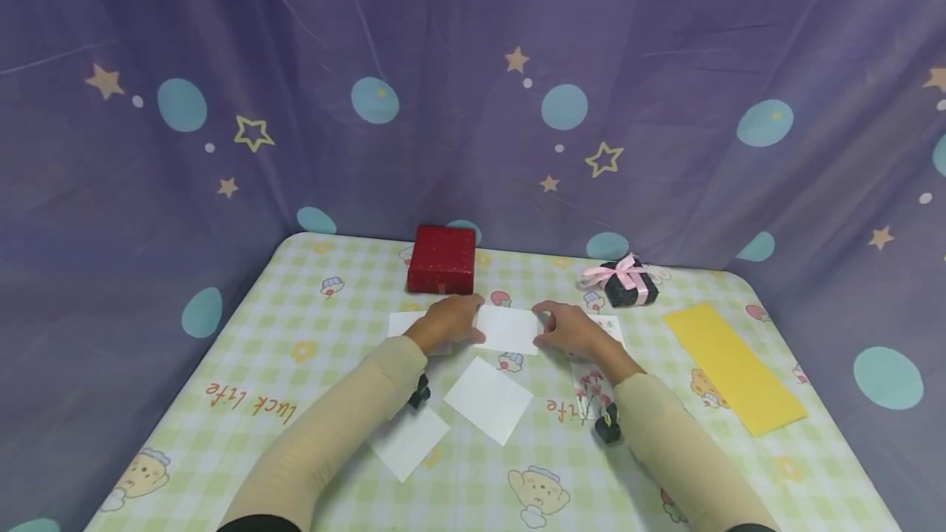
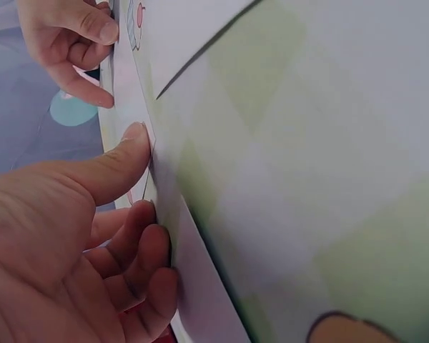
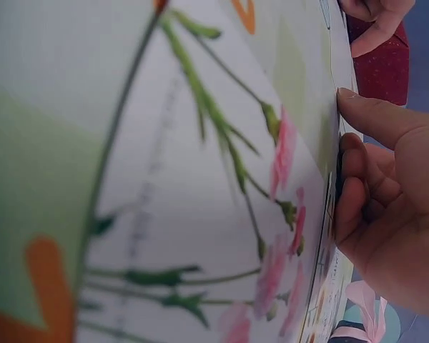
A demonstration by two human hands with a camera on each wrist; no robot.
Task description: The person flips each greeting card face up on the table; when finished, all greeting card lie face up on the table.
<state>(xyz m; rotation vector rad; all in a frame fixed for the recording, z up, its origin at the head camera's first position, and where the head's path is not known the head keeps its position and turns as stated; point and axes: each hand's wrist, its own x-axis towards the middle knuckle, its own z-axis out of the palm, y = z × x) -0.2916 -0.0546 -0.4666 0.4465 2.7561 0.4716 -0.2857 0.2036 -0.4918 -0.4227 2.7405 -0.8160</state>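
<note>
The left hand (image 1: 448, 320) covers one end of the small white paper card (image 1: 508, 329); the flower-printed card (image 1: 591, 391) lies partly under the right forearm.

Even, soft light fills the head view, with faint shadows. Both wrist views are close, blurred and dimmer.

A home-style craft corner: a purple curtain (image 1: 665, 64) printed with stars and dots hangs behind the hands, a checked cartoon tablecloth (image 1: 310, 327) lies under them, and a red gift box (image 1: 442, 259) and a ribboned box (image 1: 628, 282) sit just beyond.
</note>
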